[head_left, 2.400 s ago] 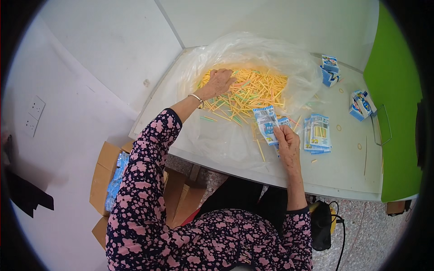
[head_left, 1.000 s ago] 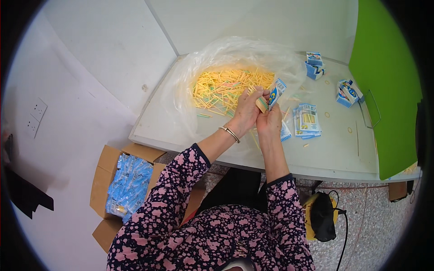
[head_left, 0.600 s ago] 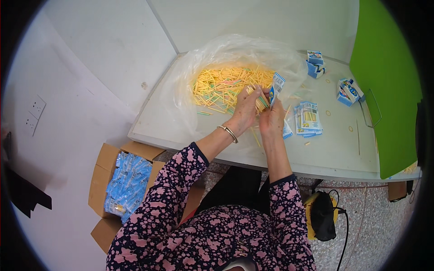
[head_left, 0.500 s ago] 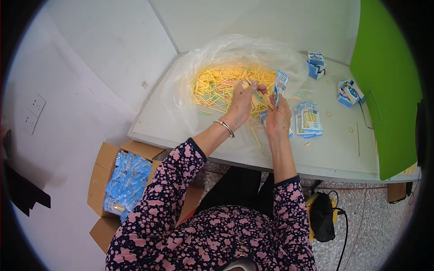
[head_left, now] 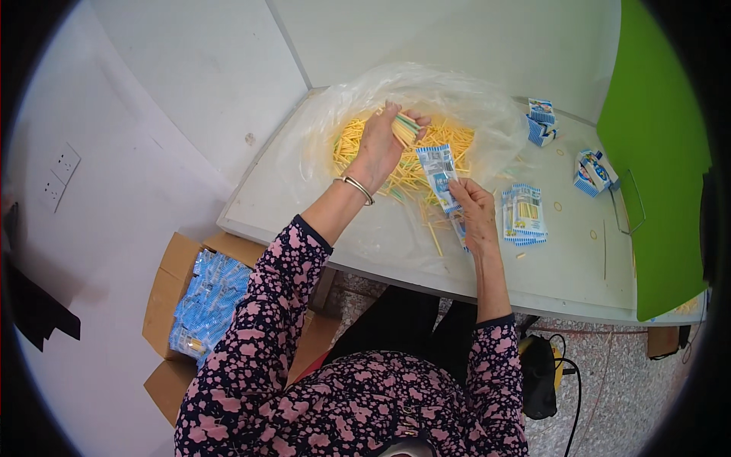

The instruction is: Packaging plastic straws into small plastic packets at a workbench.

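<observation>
My left hand (head_left: 382, 142) is closed round a bundle of thin yellow and pale green sticks (head_left: 407, 131), above a heap of similar sticks (head_left: 352, 145). The heap lies in a large clear plastic bag (head_left: 312, 141) spread open on the table. With its thumb and fingers, my right hand (head_left: 480, 213) grips a flat blue-and-white packet (head_left: 437, 171) by its lower part, at the near right of the heap. Another packet (head_left: 459, 226) shows partly beneath that hand. Several packets (head_left: 525, 213) with sticks showing through lie stacked just right of it.
An open cardboard box (head_left: 164, 286) full of blue-and-white packets (head_left: 209, 293) stands below the table's left end. Small blue-and-white cartons (head_left: 592, 174) sit toward the right, near a green panel (head_left: 655, 167). Rubber bands (head_left: 558, 206) and loose sticks dot the white tabletop (head_left: 563, 266).
My left hand has drawn up and left, away from my right hand, with the sticks in it. My right hand has moved nearer and turned the packet from upright to facing up.
</observation>
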Action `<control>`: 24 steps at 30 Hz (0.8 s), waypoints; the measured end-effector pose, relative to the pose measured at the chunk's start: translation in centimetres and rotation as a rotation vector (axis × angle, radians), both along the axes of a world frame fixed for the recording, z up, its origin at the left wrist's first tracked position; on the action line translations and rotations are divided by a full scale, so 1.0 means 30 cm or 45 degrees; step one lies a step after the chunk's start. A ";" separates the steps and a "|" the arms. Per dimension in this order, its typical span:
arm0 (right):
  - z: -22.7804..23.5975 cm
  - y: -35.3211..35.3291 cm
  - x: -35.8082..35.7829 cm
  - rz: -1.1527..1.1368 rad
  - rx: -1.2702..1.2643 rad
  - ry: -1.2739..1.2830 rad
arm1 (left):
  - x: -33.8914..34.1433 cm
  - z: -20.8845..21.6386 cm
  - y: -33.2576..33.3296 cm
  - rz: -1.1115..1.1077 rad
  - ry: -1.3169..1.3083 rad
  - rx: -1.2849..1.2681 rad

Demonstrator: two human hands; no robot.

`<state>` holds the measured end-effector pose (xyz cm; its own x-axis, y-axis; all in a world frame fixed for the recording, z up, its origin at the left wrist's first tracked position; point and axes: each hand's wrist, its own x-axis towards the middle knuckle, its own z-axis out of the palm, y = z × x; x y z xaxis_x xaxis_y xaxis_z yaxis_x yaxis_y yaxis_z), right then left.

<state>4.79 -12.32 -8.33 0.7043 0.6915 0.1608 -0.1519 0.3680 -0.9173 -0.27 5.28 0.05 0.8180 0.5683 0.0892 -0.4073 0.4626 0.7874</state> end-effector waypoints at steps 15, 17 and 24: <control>0.023 -0.038 -0.024 -0.024 -0.112 -0.157 | -0.051 -0.010 -0.148 0.032 0.034 0.300; 0.025 -0.042 -0.025 -0.034 -0.122 -0.179 | -0.055 -0.033 -0.152 0.003 0.061 0.342; 0.021 -0.052 -0.025 -0.082 -0.175 -0.234 | -0.074 -0.049 -0.187 0.100 -0.007 0.591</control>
